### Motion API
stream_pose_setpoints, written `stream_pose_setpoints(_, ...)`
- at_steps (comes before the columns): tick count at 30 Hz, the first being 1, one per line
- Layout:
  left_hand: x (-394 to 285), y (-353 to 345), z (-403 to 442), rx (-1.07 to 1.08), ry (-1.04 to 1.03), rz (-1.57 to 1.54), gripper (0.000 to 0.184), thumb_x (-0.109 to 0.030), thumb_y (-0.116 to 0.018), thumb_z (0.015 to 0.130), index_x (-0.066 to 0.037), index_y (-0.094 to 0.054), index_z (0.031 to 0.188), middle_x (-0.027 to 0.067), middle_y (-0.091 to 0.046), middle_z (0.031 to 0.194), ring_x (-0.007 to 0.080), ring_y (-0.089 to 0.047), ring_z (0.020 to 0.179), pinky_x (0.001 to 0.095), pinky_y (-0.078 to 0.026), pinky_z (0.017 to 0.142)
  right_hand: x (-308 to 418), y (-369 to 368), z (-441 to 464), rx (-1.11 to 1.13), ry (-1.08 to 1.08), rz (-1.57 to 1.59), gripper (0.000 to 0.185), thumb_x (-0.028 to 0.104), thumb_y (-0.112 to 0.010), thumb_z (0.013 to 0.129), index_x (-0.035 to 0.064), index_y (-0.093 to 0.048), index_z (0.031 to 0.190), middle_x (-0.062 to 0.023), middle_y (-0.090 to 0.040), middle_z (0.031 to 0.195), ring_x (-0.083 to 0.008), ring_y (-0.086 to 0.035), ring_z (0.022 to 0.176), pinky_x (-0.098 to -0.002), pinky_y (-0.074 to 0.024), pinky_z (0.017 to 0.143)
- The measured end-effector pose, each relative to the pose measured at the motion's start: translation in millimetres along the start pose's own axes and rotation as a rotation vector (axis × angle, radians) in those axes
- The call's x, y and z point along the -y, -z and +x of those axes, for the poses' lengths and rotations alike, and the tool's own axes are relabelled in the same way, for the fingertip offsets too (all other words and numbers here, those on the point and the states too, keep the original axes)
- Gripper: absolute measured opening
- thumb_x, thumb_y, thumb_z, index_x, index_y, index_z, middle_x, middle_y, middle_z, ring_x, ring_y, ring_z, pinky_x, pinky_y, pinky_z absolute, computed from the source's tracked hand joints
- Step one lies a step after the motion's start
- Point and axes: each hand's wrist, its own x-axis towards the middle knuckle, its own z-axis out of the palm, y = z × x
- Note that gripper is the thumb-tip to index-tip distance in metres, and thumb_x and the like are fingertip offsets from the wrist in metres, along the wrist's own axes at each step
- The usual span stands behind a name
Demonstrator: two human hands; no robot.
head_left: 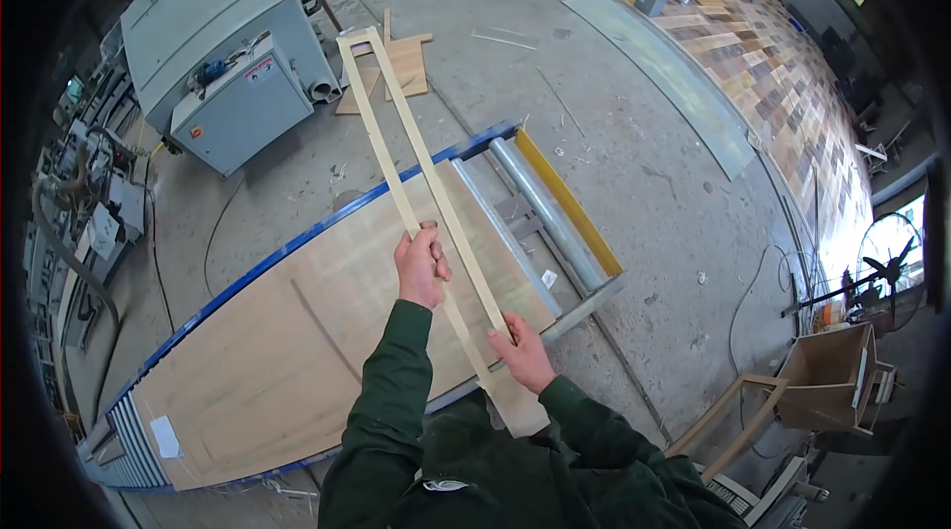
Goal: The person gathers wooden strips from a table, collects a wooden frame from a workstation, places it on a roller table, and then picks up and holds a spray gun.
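A long, narrow wooden frame (433, 175) with two parallel rails slants across the head view, its near end close to my body and its far end out past the roller table. My left hand (422, 265) is wrapped round the left rail about midway along. Lower down, my right hand (522, 352) grips the right rail near the wide end piece. Beneath the frame, a large wooden panel (267, 331) lies on the roller table (287, 235). How the fingers close under the rails is partly hidden.
A grey machine cabinet (243, 113) stands at the upper left, with wooden boards (406, 63) on the floor beside it. A steel roller (548, 214) and yellow bar (570, 202) end the table. At right are a fan (887, 269) and an open wooden box (827, 370).
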Motion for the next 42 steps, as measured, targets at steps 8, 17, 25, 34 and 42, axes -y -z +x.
stream_pose_setpoints(8,-45,-26,-5,0.147,-0.204,0.353,0.022,-0.017,-0.057,0.091,-0.005,-0.056,0.109,0.0005,-0.047,0.064,0.0099,-0.04,0.038,0.0272,-0.032,0.033,30,34,49,0.172,0.026,-0.067,0.056,0.03,-0.06,0.102,-0.0006,-0.044,0.146,-0.0085,-0.061,0.121,-0.0124,-0.059,0.103,-0.0291,-0.0509,0.085)
stream_pose_setpoints(17,-20,-5,-59,0.223,-0.417,0.914,0.024,-0.013,-0.066,0.078,-0.002,-0.068,0.099,-0.0024,-0.058,0.074,0.0097,-0.052,0.069,0.0269,-0.046,0.067,136,50,93,0.041,-0.043,0.426,0.059,0.034,-0.061,0.1,-0.0038,-0.044,0.142,-0.0143,-0.064,0.117,-0.0215,-0.069,0.097,-0.0339,-0.0567,0.081)
stream_pose_setpoints(25,56,70,-23,0.239,-0.274,1.279,0.032,-0.028,-0.068,0.072,-0.015,-0.073,0.101,0.0114,-0.069,0.077,0.0278,-0.067,0.071,0.0363,-0.052,0.069,2,60,95,-0.023,-0.365,0.343,0.048,0.039,-0.06,0.099,-0.0007,-0.055,0.124,-0.0138,-0.064,0.115,-0.0248,-0.071,0.091,-0.0336,-0.0579,0.074)
stream_pose_setpoints(34,70,171,81,0.169,-0.217,1.536,0.031,-0.031,-0.066,0.074,-0.015,-0.072,0.1,0.0139,-0.066,0.073,0.0311,-0.066,0.069,0.0403,-0.051,0.067,-142,116,87,-0.214,-0.479,0.296,0.027,0.024,-0.062,0.099,0.0038,-0.061,0.117,-0.0046,-0.065,0.093,-0.0158,-0.067,0.076,-0.0262,-0.0501,0.059)
stream_pose_setpoints(42,108,212,128,0.139,-0.207,1.52,0.03,-0.022,-0.064,0.075,-0.008,-0.068,0.101,0.0141,-0.06,0.068,0.0257,-0.063,0.065,0.0363,-0.05,0.066,-173,141,222,-0.355,-0.027,-0.208,0.068,0.021,-0.076,0.087,-0.0025,-0.043,0.14,-0.0136,-0.059,0.122,-0.0212,-0.06,0.106,-0.0336,-0.052,0.084)
